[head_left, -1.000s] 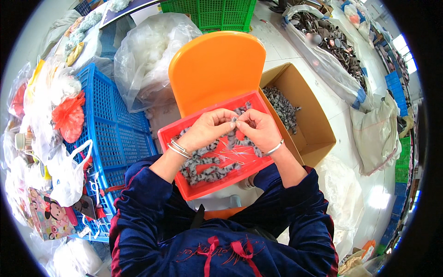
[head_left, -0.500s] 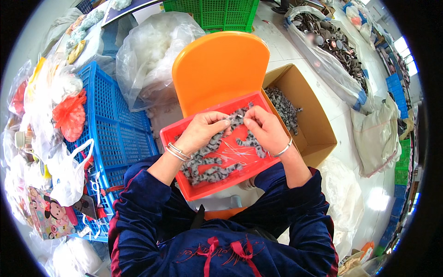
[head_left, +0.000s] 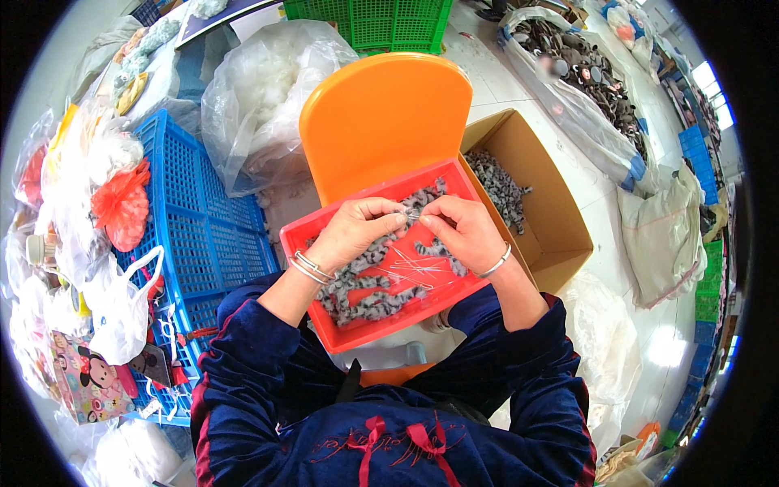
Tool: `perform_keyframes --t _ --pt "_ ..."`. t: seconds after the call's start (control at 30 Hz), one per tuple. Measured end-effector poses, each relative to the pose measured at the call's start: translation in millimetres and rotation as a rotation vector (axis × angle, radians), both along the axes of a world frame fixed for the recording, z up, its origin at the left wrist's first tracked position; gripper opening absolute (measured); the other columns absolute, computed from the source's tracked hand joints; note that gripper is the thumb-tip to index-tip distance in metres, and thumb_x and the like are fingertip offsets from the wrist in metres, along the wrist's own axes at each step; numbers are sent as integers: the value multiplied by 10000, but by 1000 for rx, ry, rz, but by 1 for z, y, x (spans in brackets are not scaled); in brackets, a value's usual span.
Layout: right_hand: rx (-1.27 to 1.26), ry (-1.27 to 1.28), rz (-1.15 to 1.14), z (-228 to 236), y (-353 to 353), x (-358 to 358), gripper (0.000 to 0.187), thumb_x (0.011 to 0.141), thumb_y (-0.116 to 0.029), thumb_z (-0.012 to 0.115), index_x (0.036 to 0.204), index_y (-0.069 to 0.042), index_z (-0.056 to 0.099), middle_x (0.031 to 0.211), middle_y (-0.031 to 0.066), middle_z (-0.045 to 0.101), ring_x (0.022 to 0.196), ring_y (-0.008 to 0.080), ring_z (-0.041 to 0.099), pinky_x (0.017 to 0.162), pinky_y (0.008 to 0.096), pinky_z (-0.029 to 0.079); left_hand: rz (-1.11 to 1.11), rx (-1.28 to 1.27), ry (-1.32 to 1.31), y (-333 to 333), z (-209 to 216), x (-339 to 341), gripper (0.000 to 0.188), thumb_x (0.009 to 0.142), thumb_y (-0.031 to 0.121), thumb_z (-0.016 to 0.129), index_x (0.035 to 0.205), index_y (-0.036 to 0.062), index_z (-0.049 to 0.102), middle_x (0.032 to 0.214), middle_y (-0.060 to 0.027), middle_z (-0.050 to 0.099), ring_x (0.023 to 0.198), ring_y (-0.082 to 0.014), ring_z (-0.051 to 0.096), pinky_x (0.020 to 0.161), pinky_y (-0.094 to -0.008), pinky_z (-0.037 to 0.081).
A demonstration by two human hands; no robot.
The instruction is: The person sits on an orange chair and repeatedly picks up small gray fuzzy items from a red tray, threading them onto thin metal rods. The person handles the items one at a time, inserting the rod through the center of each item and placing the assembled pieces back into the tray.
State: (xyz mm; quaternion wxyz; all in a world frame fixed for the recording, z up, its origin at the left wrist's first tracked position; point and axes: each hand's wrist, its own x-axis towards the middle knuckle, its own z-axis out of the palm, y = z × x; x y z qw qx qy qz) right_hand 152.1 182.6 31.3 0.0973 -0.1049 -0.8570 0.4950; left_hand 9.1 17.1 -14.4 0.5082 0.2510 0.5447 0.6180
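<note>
Over the red tray (head_left: 302, 243), both hands meet near its middle with the fingertips pinched. My left hand (head_left: 357, 230) is closed on a small grey striped plush piece (head_left: 398, 230), mostly hidden behind the fingers. Just to its right, my right hand (head_left: 468, 234) pinches what looks like a thin whitish wire (head_left: 413, 216) at the plush piece; its ends are hard to make out. Below the hands, several grey striped plush pieces (head_left: 375, 305) lie in the tray. Beside them is a loose heap of thin pale wires (head_left: 416, 268).
The tray rests on an orange chair (head_left: 385, 122). A cardboard box (head_left: 560, 213) of similar plush pieces (head_left: 497, 185) stands at the right. To the left are a blue crate (head_left: 213, 235) and a clear bag (head_left: 268, 97) of white stuffing. Sacks lie farther right.
My right hand has shifted slightly left and down, bringing its fingertips closer to the left ones. The left hand has barely moved.
</note>
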Motion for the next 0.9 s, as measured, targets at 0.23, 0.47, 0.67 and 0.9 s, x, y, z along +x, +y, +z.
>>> perform_keyframes --t 0.23,0.47,0.67,0.9 --pt "33 -16 -25 -4 0 0 75 881 -71 662 898 1 652 748 83 596 649 141 555 583 286 443 2 -8 43 0 -2 -1 203 921 174 655 1026 8 704 838 -12 684 782 -65 608 703 -215 492" --pt "-91 -64 17 -3 1 1 62 882 -62 659 893 -2 655 716 79 601 637 126 551 579 279 446 -1 -26 73 0 2 1 185 917 166 654 989 8 718 827 0 677 750 -57 595 675 -217 486" --pt "132 -16 77 -8 -1 1 75 889 -70 649 899 3 664 727 70 617 645 116 562 587 270 454 -22 -124 257 -4 6 6 158 900 150 669 964 18 729 779 15 655 674 -48 553 605 -230 466" --pt "-86 -157 132 -14 1 2 93 895 -81 641 894 9 662 724 35 626 649 85 548 575 260 447 -103 -67 308 -11 8 5 170 881 141 683 983 11 721 743 6 640 658 -46 536 587 -228 451"
